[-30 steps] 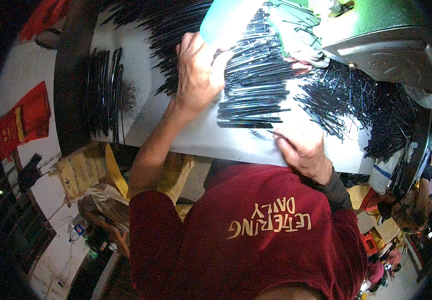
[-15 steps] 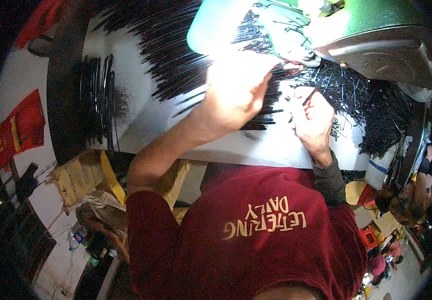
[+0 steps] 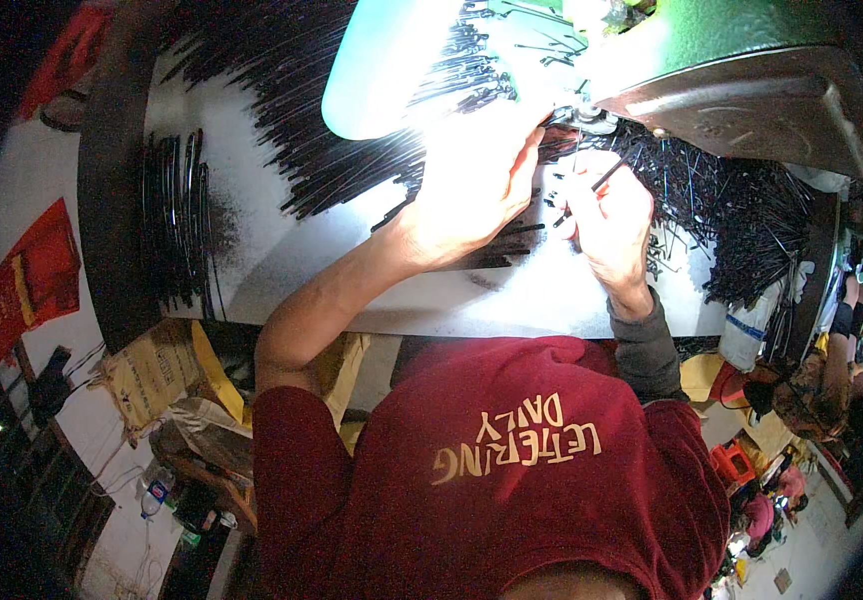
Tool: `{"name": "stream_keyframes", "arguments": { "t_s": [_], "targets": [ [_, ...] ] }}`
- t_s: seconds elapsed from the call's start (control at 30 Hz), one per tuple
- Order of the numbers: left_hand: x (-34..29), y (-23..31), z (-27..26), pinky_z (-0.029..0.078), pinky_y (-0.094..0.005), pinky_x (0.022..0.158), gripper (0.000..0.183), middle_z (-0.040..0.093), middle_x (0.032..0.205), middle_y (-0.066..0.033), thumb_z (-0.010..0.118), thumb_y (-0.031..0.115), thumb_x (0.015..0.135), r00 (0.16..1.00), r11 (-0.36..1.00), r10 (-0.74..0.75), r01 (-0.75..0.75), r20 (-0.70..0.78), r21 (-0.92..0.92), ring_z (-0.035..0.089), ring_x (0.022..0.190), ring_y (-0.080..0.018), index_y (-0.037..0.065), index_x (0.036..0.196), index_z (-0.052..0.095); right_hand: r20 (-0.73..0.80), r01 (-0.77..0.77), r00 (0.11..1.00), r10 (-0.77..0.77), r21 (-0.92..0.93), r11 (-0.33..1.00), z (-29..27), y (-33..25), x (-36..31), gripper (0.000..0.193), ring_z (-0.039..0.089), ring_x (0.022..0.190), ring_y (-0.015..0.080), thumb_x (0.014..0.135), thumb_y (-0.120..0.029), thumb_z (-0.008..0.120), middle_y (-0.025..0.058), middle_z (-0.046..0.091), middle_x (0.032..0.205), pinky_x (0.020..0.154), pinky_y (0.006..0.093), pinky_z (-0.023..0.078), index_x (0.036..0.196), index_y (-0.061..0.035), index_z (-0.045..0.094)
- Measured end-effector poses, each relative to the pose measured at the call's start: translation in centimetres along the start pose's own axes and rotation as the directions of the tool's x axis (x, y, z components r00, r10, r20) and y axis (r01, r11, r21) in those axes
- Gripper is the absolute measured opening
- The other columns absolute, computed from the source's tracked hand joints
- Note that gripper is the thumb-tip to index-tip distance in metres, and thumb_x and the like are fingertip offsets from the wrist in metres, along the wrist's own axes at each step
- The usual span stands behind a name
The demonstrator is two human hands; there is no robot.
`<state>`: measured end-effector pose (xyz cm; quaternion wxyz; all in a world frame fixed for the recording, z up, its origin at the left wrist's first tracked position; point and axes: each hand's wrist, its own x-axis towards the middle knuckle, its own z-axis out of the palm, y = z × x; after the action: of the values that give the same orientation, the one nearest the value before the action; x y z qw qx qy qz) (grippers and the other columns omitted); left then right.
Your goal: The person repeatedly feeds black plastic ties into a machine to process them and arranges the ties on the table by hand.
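Bench (image 3: 402, 314), toward right edge: my right hand (image 3: 617, 225) pinches a black strip (image 3: 609, 175); my left hand (image 3: 477, 185), grip indiscernible.

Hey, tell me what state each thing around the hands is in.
left hand: raised at the machine, grip unclear in glare
right hand: fingers closed
thin black strip: pinched, tilted
far-left black strips: lying side by side
right-hand black heap: tangled
white tabletop: smudged
green machine: brightly lit

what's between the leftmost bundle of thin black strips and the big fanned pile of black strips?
White, flat tabletop with a dark, speckled smudge; head view shows it.
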<state>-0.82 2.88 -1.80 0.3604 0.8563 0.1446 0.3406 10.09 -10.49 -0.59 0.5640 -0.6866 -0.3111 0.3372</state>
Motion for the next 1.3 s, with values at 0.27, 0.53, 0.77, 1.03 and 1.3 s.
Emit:
{"name": "stream_keyframes", "arguments": {
  "t_s": [0.27,0.53,0.77,1.03,1.3],
  "targets": [
    [-0.7,-1.3,1.0,0.046,-0.0304,0.052,0.039,0.059,0.075,-0.0142,0.056,-0.006,0.077,0.976,0.968,0.209,-0.199,-0.056,0.15,0.056,0.057,-0.0232,0.0,0.115,0.055,0.02,-0.059,0.998,0.058,0.034,0.998,-0.1,-0.7,0.1,0.012,0.054,0.051,0.0061,0.088,-0.007,0.054,0.0035,0.057,0.069,0.043,0.0192,0.044,0.098,-0.0003,0.056],
    [1.2,-1.0,2.1,0.047,-0.0343,0.051,0.029,0.058,0.072,-0.0132,0.06,-0.005,0.073,0.938,0.928,0.335,-0.312,-0.089,0.205,0.057,0.058,-0.0264,-0.001,0.101,0.057,-0.011,-0.051,0.999,0.052,0.07,0.996,-1.1,-0.9,0.6,0.014,0.052,0.056,0.0054,0.091,-0.01,0.052,0.0041,0.056,0.072,0.047,0.0185,0.045,0.1,0.0004,0.055],
    [1.1,-1.5,2.4,0.046,-0.0349,0.052,0.032,0.057,0.074,-0.0126,0.062,-0.006,0.073,0.944,0.949,0.302,-0.283,-0.134,0.139,0.057,0.059,-0.0271,-0.002,0.104,0.054,-0.013,-0.006,1.0,0.007,0.058,0.998,-0.8,-0.5,0.8,0.013,0.053,0.057,0.0061,0.09,-0.009,0.052,0.0046,0.056,0.072,0.046,0.0187,0.045,0.099,0.0009,0.055],
    [1.2,-1.0,2.2,0.046,-0.0339,0.052,0.038,0.058,0.075,-0.0134,0.062,-0.007,0.073,0.934,0.939,0.332,-0.315,-0.131,0.137,0.057,0.06,-0.0269,-0.001,0.109,0.051,-0.009,-0.001,1.0,0.001,0.044,0.999,-0.6,-0.1,1.1,0.012,0.053,0.055,0.0065,0.089,-0.006,0.053,0.0048,0.057,0.071,0.046,0.0195,0.046,0.099,0.0013,0.055],
    [1.5,-0.4,1.9,0.047,-0.0343,0.051,0.033,0.058,0.074,-0.0124,0.062,-0.005,0.073,0.939,0.94,0.315,-0.288,-0.136,0.184,0.057,0.06,-0.0271,0.0,0.105,0.055,-0.022,0.004,1.0,-0.004,0.022,1.0,-0.5,0.3,1.1,0.011,0.053,0.053,0.0067,0.089,-0.005,0.053,0.0051,0.056,0.07,0.046,0.0198,0.046,0.099,0.0013,0.055]
  ]
}}
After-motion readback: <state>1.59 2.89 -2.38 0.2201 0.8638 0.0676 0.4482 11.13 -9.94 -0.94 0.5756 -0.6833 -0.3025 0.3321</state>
